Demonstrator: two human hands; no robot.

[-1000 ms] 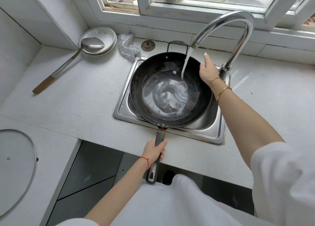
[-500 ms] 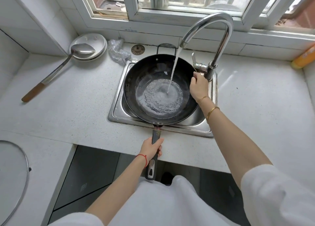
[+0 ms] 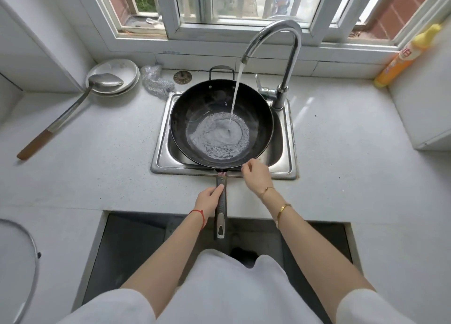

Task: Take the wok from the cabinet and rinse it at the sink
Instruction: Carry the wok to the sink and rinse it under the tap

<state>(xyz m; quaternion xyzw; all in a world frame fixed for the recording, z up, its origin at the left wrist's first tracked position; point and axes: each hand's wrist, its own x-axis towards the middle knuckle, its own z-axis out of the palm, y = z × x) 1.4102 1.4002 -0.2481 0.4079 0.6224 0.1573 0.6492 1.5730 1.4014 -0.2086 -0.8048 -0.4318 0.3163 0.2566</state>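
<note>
Left hand point(image 3: 209, 199) grips the wok point(image 3: 220, 122) handle under running water; right hand point(image 3: 256, 176), loosely curled and empty, hovers at the rim.

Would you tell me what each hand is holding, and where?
The left hand grips the wok by its long handle; the right hand holds nothing.

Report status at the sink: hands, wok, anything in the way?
Left hand gripping wok handle. Right hand empty at near rim. Wok in sink, tap running, water pooling. Nothing in the way.
</note>
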